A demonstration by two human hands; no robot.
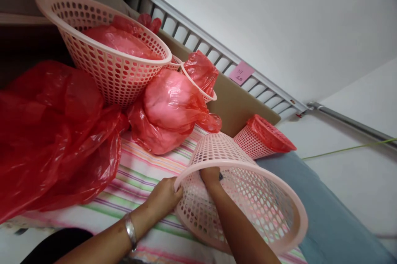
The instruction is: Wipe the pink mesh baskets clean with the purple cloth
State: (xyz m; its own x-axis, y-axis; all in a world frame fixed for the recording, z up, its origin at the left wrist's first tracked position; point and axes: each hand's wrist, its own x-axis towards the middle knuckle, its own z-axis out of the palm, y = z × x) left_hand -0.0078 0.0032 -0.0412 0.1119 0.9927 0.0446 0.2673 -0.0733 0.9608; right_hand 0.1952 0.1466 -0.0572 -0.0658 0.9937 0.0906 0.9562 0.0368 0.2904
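Observation:
A pink perforated basket (217, 148) lies tilted on a striped cloth (139, 173), its wide mouth facing me. My left hand (169, 193), with a silver bangle on the wrist, grips the rim of this basket at its left side. My right hand (211, 175) reaches inside the basket; its fingers are mostly hidden, and a small dark thing shows beside it. Just behind the basket sits a filled red plastic bag (173, 107).
A larger pink basket (118, 74) holding red bags stands at the upper left, above loose red plastic (56, 140). A smaller basket lined with red plastic (263, 138) leans at the right. Behind are a metal railing (198, 34) and a pink note (241, 73).

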